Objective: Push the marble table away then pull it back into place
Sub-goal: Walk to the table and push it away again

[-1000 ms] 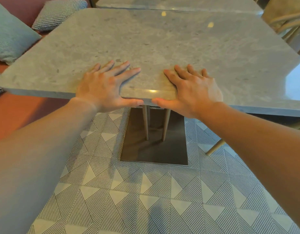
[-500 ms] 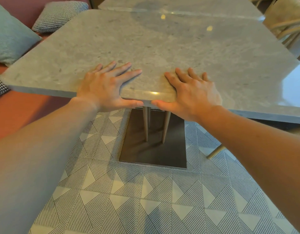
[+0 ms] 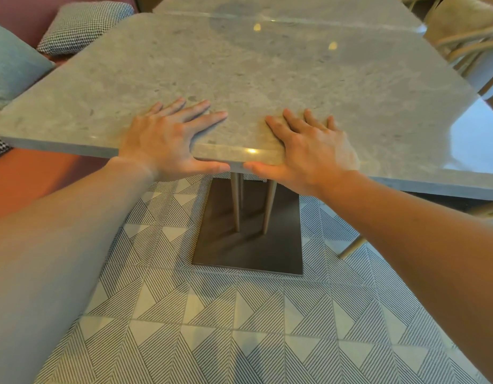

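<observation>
Marble table has left hand and right hand pressed flat, fingers straight, thumbs at edge.

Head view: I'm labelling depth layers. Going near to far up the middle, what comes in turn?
Striped geometric floor tiles → dark rectangular metal base plate → grey marble table → second grey marble tabletop behind it.
</observation>
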Available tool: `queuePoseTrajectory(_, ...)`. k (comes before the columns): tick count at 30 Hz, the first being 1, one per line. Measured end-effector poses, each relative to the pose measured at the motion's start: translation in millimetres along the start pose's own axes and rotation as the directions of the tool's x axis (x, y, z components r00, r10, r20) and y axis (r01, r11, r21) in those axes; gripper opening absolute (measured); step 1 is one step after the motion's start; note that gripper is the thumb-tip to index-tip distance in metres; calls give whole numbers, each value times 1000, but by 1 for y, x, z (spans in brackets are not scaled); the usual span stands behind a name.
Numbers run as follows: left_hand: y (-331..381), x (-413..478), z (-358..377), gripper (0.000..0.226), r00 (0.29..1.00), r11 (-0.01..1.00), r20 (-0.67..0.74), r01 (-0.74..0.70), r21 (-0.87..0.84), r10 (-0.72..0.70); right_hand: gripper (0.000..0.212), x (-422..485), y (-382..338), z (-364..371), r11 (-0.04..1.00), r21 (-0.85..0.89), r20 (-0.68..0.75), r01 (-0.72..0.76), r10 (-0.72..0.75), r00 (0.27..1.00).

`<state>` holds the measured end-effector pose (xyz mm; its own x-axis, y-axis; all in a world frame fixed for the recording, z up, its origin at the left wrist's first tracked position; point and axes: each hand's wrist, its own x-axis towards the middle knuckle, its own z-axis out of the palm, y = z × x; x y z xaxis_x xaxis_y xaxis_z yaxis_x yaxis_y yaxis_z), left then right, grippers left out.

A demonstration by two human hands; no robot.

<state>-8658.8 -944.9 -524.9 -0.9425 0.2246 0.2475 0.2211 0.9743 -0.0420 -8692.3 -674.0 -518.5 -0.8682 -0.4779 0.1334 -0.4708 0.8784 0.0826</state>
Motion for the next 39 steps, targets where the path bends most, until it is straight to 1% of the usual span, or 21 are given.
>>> queuePoseTrajectory(3, 7, 0, -3, 122, 1000, 999, 13, 26, -24, -26, 119, -4, 1, -2, 1000, 16, 14, 0, 0, 1000)
queuePoseTrajectory(5, 12, -2, -10, 125, 996, 996, 62, 60, -64, -56, 119, -8, 3, -5, 999, 37, 29, 11, -12, 1000)
queuePoseTrajectory(7, 24, -4, -15, 123, 992, 988, 96, 97, -117, -86, 115, -13, 8, -5, 998, 62, 30, 17, -18, 999)
queuePoseTrajectory(8, 38, -3, -16, 120, 992, 986, 97, 88, -139, -75, 111, -18, 15, -5, 998, 66, 26, 15, -17, 1000)
queuePoseTrajectory(10, 77, 5, -17, 111, 997, 987, 80, 0, -163, 14, 103, -37, 38, -3, 998, 63, 7, 14, -14, 1000)
queuePoseTrajectory(13, 145, 33, -22, 98, 989, 967, 52, -127, -221, 142, 100, -74, 93, -3, 998, 44, -36, -40, 42, 998)
queuePoseTrajectory(15, 178, 50, -24, 99, 983, 960, 54, -159, -231, 175, 103, -92, 127, -5, 994, 54, -17, -97, 98, 995)
queuePoseTrajectory(18, 218, 65, -14, 102, 967, 951, 95, -209, -228, 236, 112, -111, 170, -5, 984, 73, -3, -162, 162, 987)
queuePoseTrajectory(21, 245, 80, -5, 102, 964, 957, 123, -208, -201, 235, 115, -118, 200, -3, 985, 77, -2, -153, 154, 988)
queuePoseTrajectory(23, 256, 89, -2, 100, 970, 970, 137, -177, -167, 200, 111, -116, 212, 1, 992, 78, -18, -103, 105, 994)
queuePoseTrajectory(25, 262, 93, 1, 101, 975, 978, 138, -157, -135, 176, 108, -113, 218, 5, 996, 61, -66, -69, 73, 995)
queuePoseTrajectory(29, 263, 93, -1, 102, 984, 985, 96, -140, -96, 150, 102, -108, 223, 13, 998, 53, -142, -40, 47, 989)
queuePoseTrajectory(35, 270, 100, -1, 102, 988, 990, 96, -114, -87, 123, 105, -104, 232, 12, 999, 47, -154, -14, 21, 988)
queuePoseTrajectory(39, 272, 101, -1, 97, 987, 988, 106, -105, -113, 117, 107, -103, 235, 12, 999, 40, -155, -1, 8, 988)
